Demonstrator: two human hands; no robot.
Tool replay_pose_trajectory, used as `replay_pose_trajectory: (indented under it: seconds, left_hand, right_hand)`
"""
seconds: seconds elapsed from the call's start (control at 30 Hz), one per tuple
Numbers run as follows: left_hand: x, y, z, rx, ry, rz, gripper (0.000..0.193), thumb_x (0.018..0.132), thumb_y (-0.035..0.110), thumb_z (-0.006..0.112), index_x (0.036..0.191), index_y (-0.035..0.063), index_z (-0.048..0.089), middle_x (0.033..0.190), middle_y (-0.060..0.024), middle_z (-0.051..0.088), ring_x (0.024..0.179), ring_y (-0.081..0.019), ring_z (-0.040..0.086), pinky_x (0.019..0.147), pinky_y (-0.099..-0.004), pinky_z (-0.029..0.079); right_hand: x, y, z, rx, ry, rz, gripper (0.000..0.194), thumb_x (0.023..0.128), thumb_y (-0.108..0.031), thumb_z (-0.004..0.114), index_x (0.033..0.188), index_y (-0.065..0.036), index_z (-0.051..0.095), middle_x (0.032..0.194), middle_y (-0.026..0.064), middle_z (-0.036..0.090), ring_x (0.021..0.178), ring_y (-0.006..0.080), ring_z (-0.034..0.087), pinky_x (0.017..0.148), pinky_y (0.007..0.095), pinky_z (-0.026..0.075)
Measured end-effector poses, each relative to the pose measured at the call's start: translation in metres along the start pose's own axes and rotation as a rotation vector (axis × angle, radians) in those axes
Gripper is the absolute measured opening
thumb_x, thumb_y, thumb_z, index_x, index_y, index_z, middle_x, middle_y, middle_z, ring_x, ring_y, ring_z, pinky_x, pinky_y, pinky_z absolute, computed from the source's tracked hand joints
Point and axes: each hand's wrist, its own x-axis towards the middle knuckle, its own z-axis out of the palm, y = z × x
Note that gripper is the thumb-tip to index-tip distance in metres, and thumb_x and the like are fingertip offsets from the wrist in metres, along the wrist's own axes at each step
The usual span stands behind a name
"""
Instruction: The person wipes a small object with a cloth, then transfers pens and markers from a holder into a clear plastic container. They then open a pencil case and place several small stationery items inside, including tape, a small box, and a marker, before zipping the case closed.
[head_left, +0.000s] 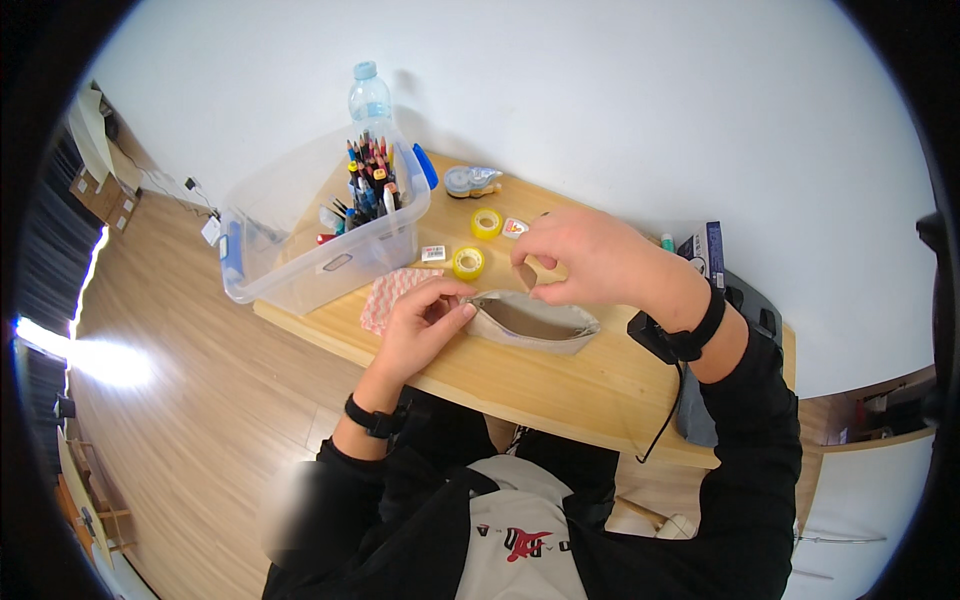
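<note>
A beige zippered pouch lies unzipped on the wooden table, its mouth gaping. My left hand pinches the zipper end at the pouch's left corner. Above the pouch's right part, my right hand holds a small brown flat piece between thumb and fingers; what it is I cannot tell. Beyond the pouch are two yellow tape rolls, one nearer and one farther. A small white eraser and a red-and-white small item lie beside them. Patterned pink-and-white cloth or paper is partly behind my left hand.
A clear plastic bin with blue latches stands at the left, with colored pencils and markers upright inside its right end. Behind it is a plastic bottle. A correction tape dispenser lies near the wall. A dark blue box stands at the right.
</note>
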Motion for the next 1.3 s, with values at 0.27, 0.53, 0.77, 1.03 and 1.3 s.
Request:
replay_pose_trajectory:
  seconds: [0.27,0.53,0.77,1.03,1.3]
  left_hand:
    - [0.0,0.002,0.0,-0.008,0.006,-0.005,0.022,0.1,0.009,0.082,0.121,0.0056,0.079,0.1,0.0028,0.068,0.082,-0.0035,0.056,0.07,-0.0213,0.045]
    - [0.0,0.002,0.0,0.016,0.004,-0.009,0.022,0.099,0.01,0.083,0.12,0.0061,0.08,0.1,0.0026,0.068,0.081,-0.0042,0.056,0.069,-0.0218,0.045]
    - [0.001,0.0,0.001,0.01,0.013,0.013,0.022,0.099,0.01,0.083,0.12,0.0055,0.08,0.101,0.0025,0.069,0.081,-0.004,0.056,0.069,-0.0219,0.044]
    - [0.0,0.0,0.0,0.013,0.004,-0.003,0.023,0.099,0.01,0.083,0.12,0.005,0.079,0.101,0.0024,0.069,0.081,-0.0039,0.056,0.069,-0.0217,0.044]
    - [0.0,0.004,-0.001,0.031,0.0,-0.01,0.022,0.099,0.009,0.083,0.12,0.0041,0.079,0.102,0.0015,0.07,0.082,-0.0044,0.057,0.069,-0.0219,0.045]
  right_hand:
    - [0.002,-0.01,0.015,-0.028,-0.085,-0.113,0.025,0.084,-0.019,0.082,0.108,-0.015,0.074,0.087,0.0031,0.067,0.089,0.0266,0.069,0.075,0.0416,0.055]
    - [0.004,-0.008,0.025,-0.032,-0.104,-0.169,0.028,0.085,-0.018,0.082,0.111,-0.013,0.073,0.094,0.006,0.072,0.096,0.0311,0.07,0.08,0.045,0.057]
    - [0.01,-0.01,0.029,-0.068,-0.192,-0.134,0.02,0.082,-0.013,0.08,0.101,-0.011,0.073,0.091,0.0122,0.076,0.094,0.0381,0.074,0.078,0.0504,0.059]
    - [0.019,-0.013,0.036,-0.175,-0.286,-0.105,0.02,0.081,-0.01,0.079,0.099,-0.011,0.069,0.091,0.0097,0.074,0.094,0.036,0.073,0.079,0.0492,0.058]
    - [0.022,-0.018,0.038,-0.23,-0.298,-0.116,0.015,0.085,-0.011,0.074,0.1,-0.013,0.074,0.083,0.0131,0.076,0.083,0.04,0.076,0.071,0.0524,0.06]
